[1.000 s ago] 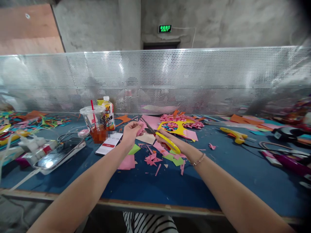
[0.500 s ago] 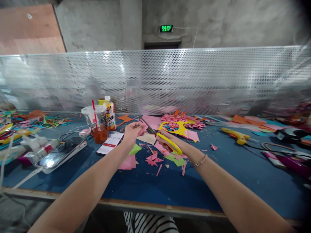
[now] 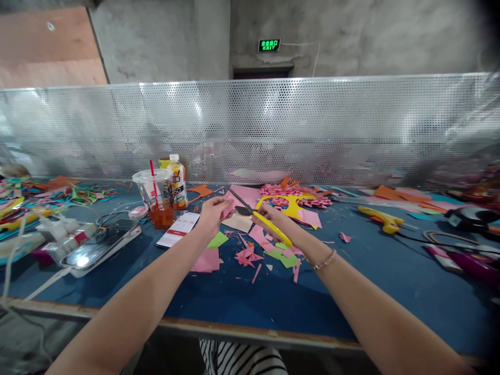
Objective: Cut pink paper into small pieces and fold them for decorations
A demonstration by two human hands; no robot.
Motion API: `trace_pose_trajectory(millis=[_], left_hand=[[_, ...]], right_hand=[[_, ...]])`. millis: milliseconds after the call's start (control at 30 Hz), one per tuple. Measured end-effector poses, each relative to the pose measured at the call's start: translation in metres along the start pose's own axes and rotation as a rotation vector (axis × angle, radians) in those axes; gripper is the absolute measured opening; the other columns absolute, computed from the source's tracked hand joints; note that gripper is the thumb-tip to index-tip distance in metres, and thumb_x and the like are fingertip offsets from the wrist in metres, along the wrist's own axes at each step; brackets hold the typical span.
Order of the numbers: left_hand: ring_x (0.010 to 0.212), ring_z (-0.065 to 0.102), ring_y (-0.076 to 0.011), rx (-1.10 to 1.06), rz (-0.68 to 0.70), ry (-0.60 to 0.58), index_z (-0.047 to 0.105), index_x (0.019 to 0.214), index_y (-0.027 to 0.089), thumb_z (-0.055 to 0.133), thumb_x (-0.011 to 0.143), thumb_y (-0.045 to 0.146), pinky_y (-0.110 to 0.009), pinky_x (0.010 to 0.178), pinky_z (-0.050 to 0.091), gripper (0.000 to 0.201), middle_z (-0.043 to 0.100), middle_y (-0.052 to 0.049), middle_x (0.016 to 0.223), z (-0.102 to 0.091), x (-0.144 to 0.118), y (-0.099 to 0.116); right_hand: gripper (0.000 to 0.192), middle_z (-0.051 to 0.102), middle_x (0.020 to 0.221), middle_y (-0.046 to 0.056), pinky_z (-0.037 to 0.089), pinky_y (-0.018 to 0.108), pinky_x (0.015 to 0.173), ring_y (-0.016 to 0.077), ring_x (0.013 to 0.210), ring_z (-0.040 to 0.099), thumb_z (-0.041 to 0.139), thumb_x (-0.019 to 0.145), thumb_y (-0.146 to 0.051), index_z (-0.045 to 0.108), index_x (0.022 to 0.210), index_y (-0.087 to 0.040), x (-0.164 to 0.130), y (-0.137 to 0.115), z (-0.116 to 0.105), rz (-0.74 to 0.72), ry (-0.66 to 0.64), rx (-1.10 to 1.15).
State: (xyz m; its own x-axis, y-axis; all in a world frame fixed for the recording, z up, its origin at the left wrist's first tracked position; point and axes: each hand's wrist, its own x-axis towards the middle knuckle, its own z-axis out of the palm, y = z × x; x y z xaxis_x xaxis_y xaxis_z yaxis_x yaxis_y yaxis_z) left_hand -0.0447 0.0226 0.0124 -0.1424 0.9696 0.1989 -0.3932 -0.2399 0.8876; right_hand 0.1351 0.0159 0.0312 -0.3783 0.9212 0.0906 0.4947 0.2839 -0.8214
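My left hand point(image 3: 214, 212) pinches a small piece of pink paper point(image 3: 228, 208) above the middle of the table. Yellow-handled scissors point(image 3: 273, 229) are in my right hand point(image 3: 270, 214), their dark blades spread apart and pointing left at the pink paper. Whether a blade touches the paper I cannot tell. Beneath the hands lie pink and green paper scraps, a cream sheet point(image 3: 238, 223) and a pink folded cutting point(image 3: 247, 256). Behind the scissors are a yellow paper piece with cut-out holes point(image 3: 291, 207) and bundles of pink fringed paper point(image 3: 279, 189).
Left of my hands stand a drink cup with red straw point(image 3: 157, 200) and a bottle point(image 3: 178, 182), beside a phone point(image 3: 177, 229). Another phone point(image 3: 103, 247) and chargers lie farther left. A yellow glue gun point(image 3: 385, 220) rests at right. A perforated metal screen point(image 3: 250, 130) closes off the back.
The scissor blades have opened wider and the handles have turned slightly in my right hand. My left hand keeps its pinch on the pink paper at nearly the same place.
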Motion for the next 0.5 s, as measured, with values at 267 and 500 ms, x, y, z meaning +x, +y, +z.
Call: trace_pose_trajectory(millis=[267,500], left_hand=[[0.054,0.049,-0.0063,0.143,0.156,0.007,0.063,0.064,0.016,0.074,0.054,0.030,-0.021,0.053,0.038,0.021,0.060,0.001,0.064,0.000,0.002,-0.005],[0.043,0.037,-0.0032,0.196,0.110,-0.070,0.062,0.071,0.016,0.073,0.056,0.040,-0.020,0.041,0.027,0.030,0.053,0.003,0.059,0.002,-0.001,-0.009]], right_hand=[[0.033,0.061,0.078,0.010,0.040,0.030,0.060,0.0243,0.074,0.059,0.056,0.072,-0.044,0.047,0.089,-0.017,0.022,0.045,-0.011,-0.097,0.288,-0.719],[0.023,0.059,0.100,0.017,0.039,0.042,0.085,0.0294,0.100,0.053,0.049,0.077,-0.030,0.056,0.090,-0.012,0.026,0.049,-0.009,-0.278,0.291,-0.704]])
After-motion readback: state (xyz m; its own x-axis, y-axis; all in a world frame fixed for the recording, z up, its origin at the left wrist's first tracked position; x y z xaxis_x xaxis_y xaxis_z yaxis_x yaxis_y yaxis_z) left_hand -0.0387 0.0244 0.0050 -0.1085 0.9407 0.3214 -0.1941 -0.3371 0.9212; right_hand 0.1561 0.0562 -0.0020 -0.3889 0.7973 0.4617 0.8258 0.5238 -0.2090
